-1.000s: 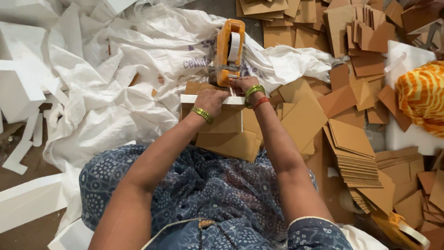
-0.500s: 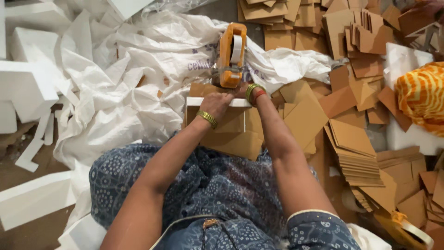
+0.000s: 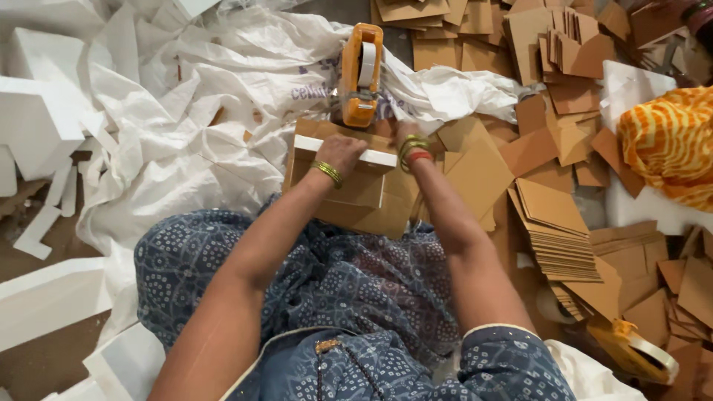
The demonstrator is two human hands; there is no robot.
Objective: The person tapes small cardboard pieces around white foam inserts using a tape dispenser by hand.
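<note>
1. Left hand [image 3: 343, 151] lies palm down, fingers curled over the top of a small cardboard box [image 3: 349, 189], pressing on the white foam slab [image 3: 343, 151] set in its opening; a gold bangle [image 3: 327, 173] sits at the wrist.
2. Right hand [image 3: 401, 134] is at the far right corner of that box, closed around the base of the orange tape dispenser [image 3: 361, 74]; the fingers are mostly hidden behind the box edge, so the exact grip is hard to read. Gold and red bangles [image 3: 413, 148] ring this wrist.
3. The dispenser stands upright at the box's far edge, its white tape roll facing up.
4. The box rests on the person's lap, over blue patterned cloth [image 3: 349, 289], with loose cardboard sheets [image 3: 475, 174] just to its right.
5. Beyond the box, crumpled white sacking [image 3: 186, 111] spreads across the floor.
6. Left side of the floor: white foam blocks [image 3: 37, 126] and strips.
7. Right side: a stack of flat cardboard pieces [image 3: 564, 238], more scattered at the far edge.
8. Near right corner: a second tape dispenser [image 3: 642, 353] lies on its side.
9. Far right: orange-and-white striped cloth [image 3: 668, 141].
</note>
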